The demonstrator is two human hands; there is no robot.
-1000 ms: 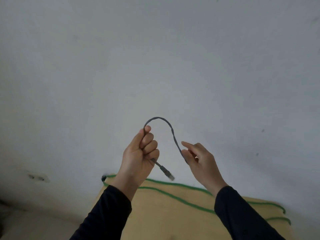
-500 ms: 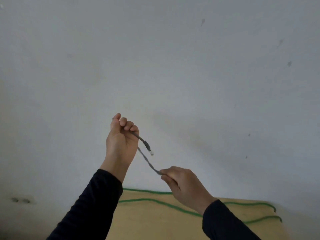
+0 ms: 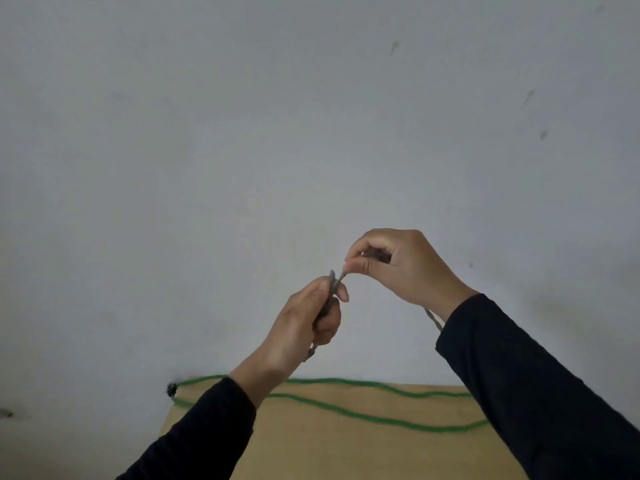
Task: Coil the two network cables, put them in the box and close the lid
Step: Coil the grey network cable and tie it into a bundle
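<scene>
Both hands are raised in front of a pale wall, above the table. My left hand grips a grey network cable, its fingers curled round a bundle of it; a plug end pokes out below the fist. My right hand pinches the same grey cable just up and to the right, and a stretch of the cable hangs down behind the right wrist. A green network cable lies in long loose waves across the wooden table. No box is in view.
The wooden table's far edge meets the pale wall. A dark plug of the green cable sits at the table's back left corner. My dark sleeves cover parts of the table.
My right hand has risen from below the left hand to above and right of it, bringing the grey cable up. My left hand has dropped a little and now holds more cable.
</scene>
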